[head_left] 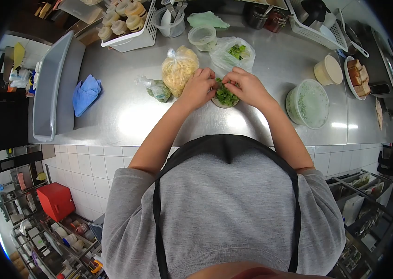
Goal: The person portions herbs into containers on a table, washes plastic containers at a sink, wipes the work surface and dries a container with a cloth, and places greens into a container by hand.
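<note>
Both hands meet over a small round container (pixel 220 105) filled with leafy greens (pixel 226 96). My left hand (pixel 199 88) has its fingers closed at the left edge of the leaves, pinching some of them. From the right, my right hand (pixel 246 87) reaches in with thumb and fingers curled together on the same greens. Just beyond the hands lies an open clear plastic bag (pixel 234 53) with more green leaves inside. A tied bag of pale yellow shreds (pixel 179 69) sits beside my left hand, and a smaller tied bag of greens (pixel 158 90) is left of it.
A lidded round tub (pixel 308 103) and a cream tub (pixel 328 70) stand to the right. A grey bin (pixel 53 88) and blue cloth (pixel 86 95) are at left. At the back are a white basket of bottles (pixel 131 41) and an open clear tub (pixel 202 37).
</note>
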Tool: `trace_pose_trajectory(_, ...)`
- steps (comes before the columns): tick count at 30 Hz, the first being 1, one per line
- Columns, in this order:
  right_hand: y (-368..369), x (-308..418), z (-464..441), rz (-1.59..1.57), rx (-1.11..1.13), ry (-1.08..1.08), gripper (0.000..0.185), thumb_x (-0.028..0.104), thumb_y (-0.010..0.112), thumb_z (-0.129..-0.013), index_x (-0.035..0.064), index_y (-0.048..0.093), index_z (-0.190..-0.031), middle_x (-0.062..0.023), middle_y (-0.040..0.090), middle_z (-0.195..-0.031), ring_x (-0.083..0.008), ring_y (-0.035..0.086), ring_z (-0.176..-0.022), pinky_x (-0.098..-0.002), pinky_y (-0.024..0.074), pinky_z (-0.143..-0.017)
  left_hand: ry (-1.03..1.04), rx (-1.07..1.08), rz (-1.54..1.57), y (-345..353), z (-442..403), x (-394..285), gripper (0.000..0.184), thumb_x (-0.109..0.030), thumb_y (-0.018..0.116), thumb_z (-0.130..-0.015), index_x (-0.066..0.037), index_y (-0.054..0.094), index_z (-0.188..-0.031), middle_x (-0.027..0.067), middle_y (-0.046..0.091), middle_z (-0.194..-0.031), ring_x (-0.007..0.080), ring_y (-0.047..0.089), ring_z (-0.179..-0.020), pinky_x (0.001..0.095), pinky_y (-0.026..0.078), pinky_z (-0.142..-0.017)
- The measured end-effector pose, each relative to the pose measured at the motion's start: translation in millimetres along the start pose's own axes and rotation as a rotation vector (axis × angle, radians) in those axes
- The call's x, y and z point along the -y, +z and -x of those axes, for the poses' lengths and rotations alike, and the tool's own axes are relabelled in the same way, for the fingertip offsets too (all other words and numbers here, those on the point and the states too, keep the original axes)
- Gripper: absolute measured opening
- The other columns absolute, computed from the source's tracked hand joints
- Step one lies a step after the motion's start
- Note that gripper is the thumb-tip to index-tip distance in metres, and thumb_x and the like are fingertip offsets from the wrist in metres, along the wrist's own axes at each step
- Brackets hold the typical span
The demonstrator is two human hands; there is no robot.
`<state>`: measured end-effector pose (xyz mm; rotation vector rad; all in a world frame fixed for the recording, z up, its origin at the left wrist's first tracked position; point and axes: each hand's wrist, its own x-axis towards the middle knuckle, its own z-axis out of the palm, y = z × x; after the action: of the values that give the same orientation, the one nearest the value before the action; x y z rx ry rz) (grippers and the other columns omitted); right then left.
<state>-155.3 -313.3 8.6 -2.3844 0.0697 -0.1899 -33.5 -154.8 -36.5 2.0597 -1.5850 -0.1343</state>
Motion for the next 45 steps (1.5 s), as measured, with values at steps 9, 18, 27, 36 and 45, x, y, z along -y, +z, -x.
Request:
trace_pose_trajectory(9, 3.2, 2.8, -7.7, -0.063, -0.04, -0.075, 0.012, 0.009, 0.061, -0.078, 0.0047, 0.06, -0.089, -0.0065, 0.051, -0.08, -0.0184, 0.056, -0.071, -0.0306, 0.0465, -0.062, 0.008, 0.029, 0.044, -3.2, 2.6, 1.6, 0.019, -0.009, 0.067, -0.066, -0.008, 0.067, -0.085, 0.008, 0.049, -0.111, 0.0288, 0.044, -0.102, 0.0365, 0.039, -0.089)
trace_pose_trajectory(18, -5.9, 8.2, -2.3, -0.13, -0.042, -0.043, 0.011, 0.011, 0.063, -0.077, 0.0075, 0.06, -0.087, -0.0057, 0.052, -0.083, -0.0204, 0.057, -0.074, -0.0339, 0.0464, -0.067, 0.002, -0.006, 0.036, -25.6, -5.9, -13.2, 0.016, -0.01, 0.066, -0.069, -0.006, 0.063, -0.084, 0.01, 0.048, -0.115, 0.0305, 0.042, -0.109, 0.0381, 0.037, -0.092)
trace_pose_trajectory(27, -0.6, 8.1, 1.2, -0.104, -0.079, -0.033, 0.014, 0.014, 0.064, -0.075, 0.0079, 0.06, -0.087, -0.0064, 0.053, -0.084, -0.0227, 0.058, -0.075, -0.0351, 0.0471, -0.068, -0.017, -0.067, 0.141, -42.4, -8.0, -20.5, 0.011, -0.009, 0.068, -0.071, -0.007, 0.062, -0.08, 0.0094, 0.05, -0.115, 0.0298, 0.042, -0.109, 0.0372, 0.037, -0.091)
trace_pose_trajectory(36, 0.1, 13.1, -0.1, 0.067, -0.176, -0.132, 0.013, 0.016, 0.066, -0.073, 0.0088, 0.059, -0.081, -0.0044, 0.054, -0.082, -0.0235, 0.057, -0.075, -0.0364, 0.043, -0.069, -0.126, -0.105, 0.315, -34.2, -8.1, -20.3, 0.01, -0.013, 0.068, -0.074, -0.008, 0.065, -0.082, 0.0077, 0.051, -0.111, 0.0254, 0.046, -0.107, 0.0349, 0.037, -0.091)
trace_pose_trajectory(45, 1.6, 15.0, -2.5, 0.197, -0.148, -0.153, 0.011, 0.011, 0.063, -0.069, 0.0076, 0.059, -0.079, -0.0039, 0.053, -0.081, -0.0218, 0.056, -0.079, -0.035, 0.0372, -0.069, -0.297, -0.149, 0.473, -10.3, -11.5, -24.4, 0.009, -0.009, 0.064, -0.071, -0.002, 0.062, -0.076, 0.0079, 0.052, -0.104, 0.0199, 0.051, -0.098, 0.0295, 0.04, -0.084)
